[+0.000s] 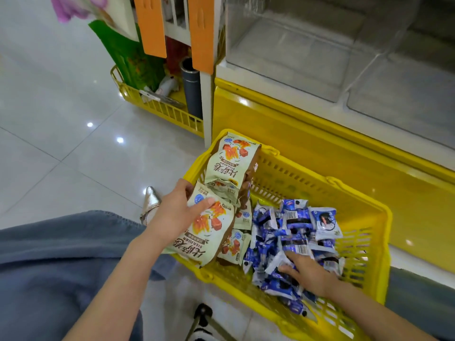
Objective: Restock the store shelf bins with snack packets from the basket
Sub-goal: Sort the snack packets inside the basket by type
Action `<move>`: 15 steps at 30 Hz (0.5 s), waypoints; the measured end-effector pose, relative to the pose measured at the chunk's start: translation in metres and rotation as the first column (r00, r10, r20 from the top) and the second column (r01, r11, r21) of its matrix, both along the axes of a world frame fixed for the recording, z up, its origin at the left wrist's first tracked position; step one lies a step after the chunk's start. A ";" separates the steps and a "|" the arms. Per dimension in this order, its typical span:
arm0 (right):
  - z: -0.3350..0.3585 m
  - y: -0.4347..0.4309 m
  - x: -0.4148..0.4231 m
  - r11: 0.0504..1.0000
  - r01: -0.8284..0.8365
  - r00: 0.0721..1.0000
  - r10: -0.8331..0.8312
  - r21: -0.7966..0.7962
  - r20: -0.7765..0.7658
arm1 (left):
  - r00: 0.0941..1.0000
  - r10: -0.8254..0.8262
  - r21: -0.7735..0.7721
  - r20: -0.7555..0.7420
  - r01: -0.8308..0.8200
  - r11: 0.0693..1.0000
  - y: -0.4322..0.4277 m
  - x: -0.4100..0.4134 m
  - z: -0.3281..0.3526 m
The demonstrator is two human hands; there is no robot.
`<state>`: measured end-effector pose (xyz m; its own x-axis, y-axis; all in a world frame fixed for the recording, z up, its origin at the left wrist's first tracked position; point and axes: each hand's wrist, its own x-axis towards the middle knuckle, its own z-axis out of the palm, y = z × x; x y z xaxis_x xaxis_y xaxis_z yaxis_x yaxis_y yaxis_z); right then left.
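A yellow plastic basket (384, 217) sits on a glossy tiled floor (61, 119), right against the yellow base (283, 119) of a store shelf unit. Along the basket's left side are pale green snack packets (229, 166) printed with red cubes, some standing on end against the far left corner. A loose heap of small blue packets (295, 225) fills the middle and near right part of the basket.

The left hand (174, 212) reaches over the basket's left rim and grips one green packet (206, 232), its fingers (204, 203) curled round the top edge with the thumb flat on the front. The right hand (310, 274) lies palm down on the blue heap, index finger stretched out. The other fingertips are buried among packets, so whether it holds any cannot be told.

Above the yellow base, clear plastic shelf bins (320, 45) stand side by side. To their left two orange tags (150, 25) hang from a white frame. Below them a low yellow wire rack (157, 107) holds a green bag and a grey tube (192, 89). Near the basket's left rim are a silver shoe (151, 203) and blue-grey cloth (49, 254) over the person's leg.
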<state>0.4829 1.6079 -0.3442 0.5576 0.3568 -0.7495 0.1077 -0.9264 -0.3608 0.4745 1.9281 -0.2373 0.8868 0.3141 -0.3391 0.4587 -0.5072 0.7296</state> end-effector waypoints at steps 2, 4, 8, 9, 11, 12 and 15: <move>0.005 -0.007 -0.009 0.992 -0.084 0.996 0.087 -0.096 0.036 | 0.999 -0.010 0.003 0.053 0.010 1.000 -0.008 -0.003 0.004; 0.013 -0.005 -0.009 0.990 -0.066 0.986 0.084 -0.126 0.145 | 0.992 0.022 -0.002 0.124 -0.022 1.000 -0.017 -0.005 0.010; 0.067 0.029 -0.006 0.889 0.287 0.929 -0.349 0.356 0.123 | 0.968 0.119 -0.132 0.221 -0.091 0.987 -0.035 -0.008 0.023; 0.084 0.041 -0.006 0.804 0.364 0.912 -0.410 0.470 -0.005 | 0.960 0.132 -0.152 0.247 -0.096 0.984 -0.039 -0.010 0.025; 0.112 0.062 -0.009 0.683 0.446 0.889 -0.414 0.579 -0.196 | 0.932 0.179 -0.180 0.315 -0.126 0.975 -0.048 -0.012 0.028; 0.123 0.071 -0.012 0.663 0.448 0.891 -0.388 0.599 -0.238 | 0.911 0.228 -0.209 0.342 -0.163 0.964 -0.052 -0.012 0.029; 0.138 0.090 -0.020 0.571 0.504 0.859 -0.408 0.649 -0.309 | 0.830 0.470 -0.449 0.301 -0.312 0.838 -0.064 -0.014 0.032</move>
<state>0.4628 1.6981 -0.2065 0.7251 0.5104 -0.4623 -0.3424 -0.3153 -0.8851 0.4609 1.8644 -0.2053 0.7949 0.5856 -0.1588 0.2005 -0.0064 0.9797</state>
